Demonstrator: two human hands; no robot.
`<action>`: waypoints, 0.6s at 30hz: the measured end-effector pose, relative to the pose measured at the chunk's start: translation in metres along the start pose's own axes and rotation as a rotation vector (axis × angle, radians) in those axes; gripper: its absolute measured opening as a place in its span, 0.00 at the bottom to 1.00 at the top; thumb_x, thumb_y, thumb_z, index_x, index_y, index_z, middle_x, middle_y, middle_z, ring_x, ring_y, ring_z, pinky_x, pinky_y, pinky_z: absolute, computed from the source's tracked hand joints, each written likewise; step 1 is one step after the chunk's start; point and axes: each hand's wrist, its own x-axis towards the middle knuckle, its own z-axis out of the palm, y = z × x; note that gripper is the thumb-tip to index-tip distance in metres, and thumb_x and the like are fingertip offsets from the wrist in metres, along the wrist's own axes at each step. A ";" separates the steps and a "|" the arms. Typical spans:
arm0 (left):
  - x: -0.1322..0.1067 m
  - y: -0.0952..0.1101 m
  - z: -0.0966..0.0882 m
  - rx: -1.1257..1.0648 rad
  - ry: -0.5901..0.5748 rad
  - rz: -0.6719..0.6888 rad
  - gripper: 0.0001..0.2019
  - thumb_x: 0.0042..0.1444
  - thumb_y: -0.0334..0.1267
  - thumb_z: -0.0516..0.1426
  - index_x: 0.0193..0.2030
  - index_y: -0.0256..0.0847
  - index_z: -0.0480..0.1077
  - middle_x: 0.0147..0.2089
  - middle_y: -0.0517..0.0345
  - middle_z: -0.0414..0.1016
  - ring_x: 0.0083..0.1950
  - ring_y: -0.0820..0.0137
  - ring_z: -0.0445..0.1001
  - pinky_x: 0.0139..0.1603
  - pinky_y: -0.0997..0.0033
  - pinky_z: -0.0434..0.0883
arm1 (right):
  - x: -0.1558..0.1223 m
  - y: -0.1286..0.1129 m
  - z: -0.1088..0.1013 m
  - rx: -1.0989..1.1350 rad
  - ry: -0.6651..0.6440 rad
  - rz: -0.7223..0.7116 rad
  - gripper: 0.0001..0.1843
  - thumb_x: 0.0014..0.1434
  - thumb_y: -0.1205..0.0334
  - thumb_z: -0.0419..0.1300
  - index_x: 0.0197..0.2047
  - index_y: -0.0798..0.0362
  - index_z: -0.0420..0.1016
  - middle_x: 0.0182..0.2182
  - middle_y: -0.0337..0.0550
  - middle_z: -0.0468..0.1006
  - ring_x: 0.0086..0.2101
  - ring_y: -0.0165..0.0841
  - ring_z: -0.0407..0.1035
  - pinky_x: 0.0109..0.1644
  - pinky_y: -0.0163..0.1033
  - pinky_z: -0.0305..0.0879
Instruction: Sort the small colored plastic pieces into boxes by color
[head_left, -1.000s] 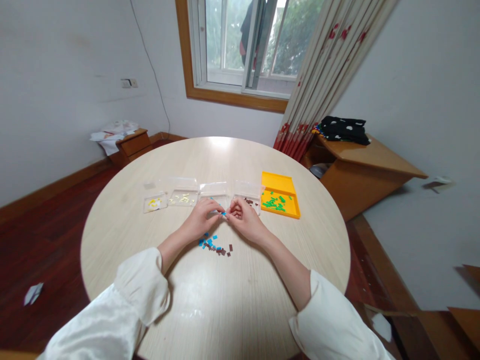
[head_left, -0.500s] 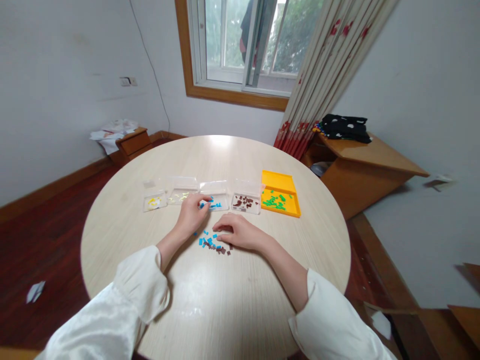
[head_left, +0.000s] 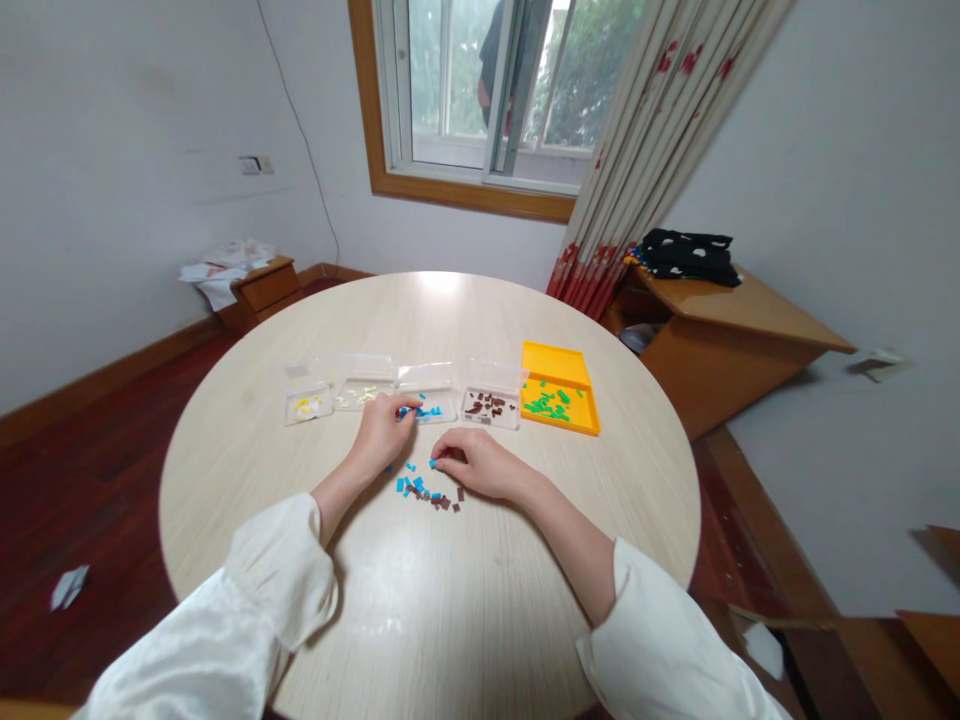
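My left hand (head_left: 384, 428) reaches over the near left edge of a clear box (head_left: 450, 416) of blue bricks. Its thumb and fingers are apart; blue shows between them, seemingly bricks lying in the box. Lower and to the right, my right hand (head_left: 480, 464) pinches a small blue brick (head_left: 433, 464) between thumb and fingertips. Just below that brick, a loose pile of blue bricks (head_left: 418, 484) and brown bricks (head_left: 445, 503) is spread on the round table (head_left: 420, 610).
In a row stand a clear box of yellow pieces (head_left: 308, 407), one of pale yellow pieces (head_left: 358, 397), one of brown pieces (head_left: 491, 405) and a yellow case (head_left: 598, 420) with green bricks. Their lids are up or laid back. A wooden cabinet (head_left: 739, 345) stands right of the table.
My right hand has closed its fingertips on a blue brick from the top of the pile. My left hand has hardly moved over the box of blue bricks.
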 end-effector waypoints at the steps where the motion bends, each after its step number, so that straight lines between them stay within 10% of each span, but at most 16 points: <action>1: 0.000 0.000 0.000 0.004 0.001 0.003 0.13 0.50 0.31 0.53 0.37 0.38 0.78 0.36 0.50 0.80 0.35 0.65 0.73 0.43 0.63 0.69 | 0.000 0.000 0.000 0.009 0.025 0.014 0.05 0.54 0.72 0.59 0.33 0.57 0.76 0.27 0.41 0.76 0.29 0.27 0.66 0.36 0.33 0.61; 18: -0.002 0.008 -0.003 -0.060 0.031 0.219 0.08 0.49 0.30 0.55 0.33 0.41 0.76 0.37 0.54 0.78 0.41 0.64 0.72 0.46 0.60 0.67 | 0.006 0.015 0.003 0.123 0.323 0.036 0.02 0.53 0.70 0.57 0.31 0.54 0.70 0.25 0.36 0.72 0.27 0.26 0.65 0.34 0.32 0.61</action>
